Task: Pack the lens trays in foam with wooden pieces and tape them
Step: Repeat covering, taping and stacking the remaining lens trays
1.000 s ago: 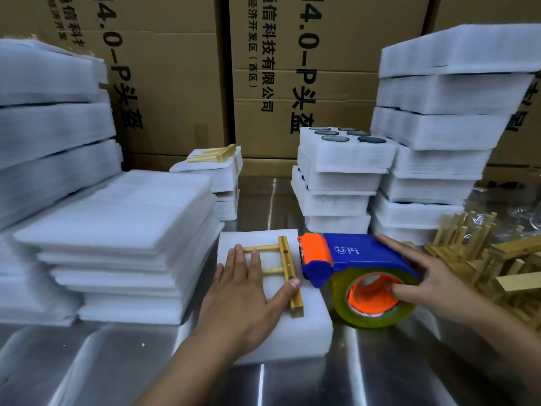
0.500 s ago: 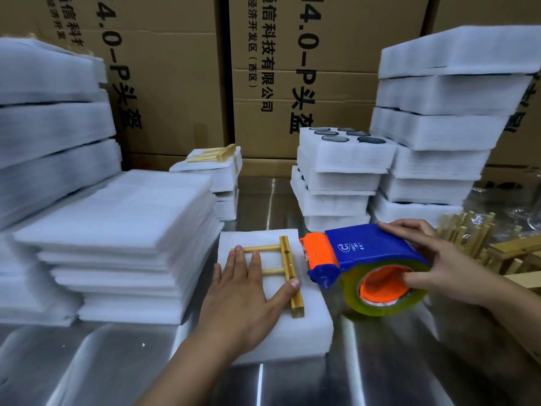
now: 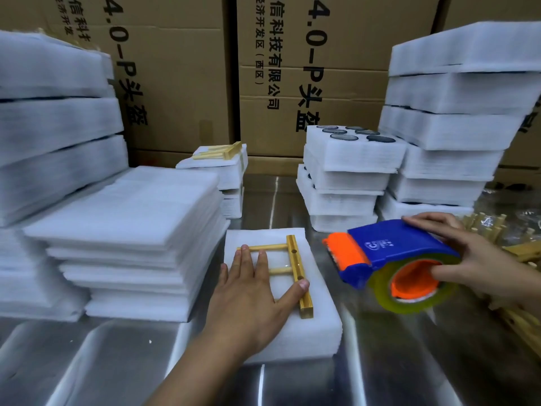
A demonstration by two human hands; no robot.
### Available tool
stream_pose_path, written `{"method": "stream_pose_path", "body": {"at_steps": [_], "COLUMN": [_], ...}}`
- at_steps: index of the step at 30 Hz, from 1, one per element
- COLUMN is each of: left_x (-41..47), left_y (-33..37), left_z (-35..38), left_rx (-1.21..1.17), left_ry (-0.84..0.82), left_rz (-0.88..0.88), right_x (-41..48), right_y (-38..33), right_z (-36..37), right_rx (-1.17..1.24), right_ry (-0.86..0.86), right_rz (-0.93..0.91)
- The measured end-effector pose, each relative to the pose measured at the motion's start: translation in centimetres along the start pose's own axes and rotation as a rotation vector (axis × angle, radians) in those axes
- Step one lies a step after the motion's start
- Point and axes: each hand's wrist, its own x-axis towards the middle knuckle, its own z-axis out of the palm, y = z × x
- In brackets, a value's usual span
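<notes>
Your left hand lies flat with fingers spread on the white foam block at the near centre of the shiny metal desk, the fingertips pressing on the pale wooden rack piece that rests on top of the foam, the thumb touching its long bar. Your right hand grips the blue and orange tape dispenser just right of the foam, fingers over its blue cover and thumb in the orange core of the clear tape roll; its orange nose points toward the foam, apart from it. Far centre stands a stack of white foam lens trays with dark round lenses on top. A pile of flat white foam sheets sits left, and loose wooden pieces lie at the right edge.
</notes>
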Motion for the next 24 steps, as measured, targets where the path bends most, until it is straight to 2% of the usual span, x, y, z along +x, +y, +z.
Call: {"method": "stream_pose_path", "body": {"at_steps": [3, 8, 16, 19, 24], "left_x": [0.0, 0.0, -0.4, -0.5, 0.7], "left_y": [0.2, 0.3, 0.6, 0.9, 1.1], "left_z": [0.0, 0.1, -0.5, -1.0, -3.1], "left_rx": [0.008, 0.021, 0.037, 0.045, 0.174], "left_ry": [0.003, 0.025, -0.016, -0.086, -0.336], "left_rz": [0.004, -0.003, -0.027, -0.031, -0.033], "right_x": [-1.1, -1.0, 0.9, 1.2, 1.5], "right_y": [0.9, -0.3, -2.8, -2.4, -2.0], "right_z": [-1.9, -1.8, -0.1, 0.6, 1.0], "right_rx": [-0.097, -0.238, -0.476, -0.489, -0.416], "right_ry": [0.024, -0.049, -0.305, -0.327, -0.318], "right_rz": [0.024, 0.003, 0.020, 0.003, 0.000]}}
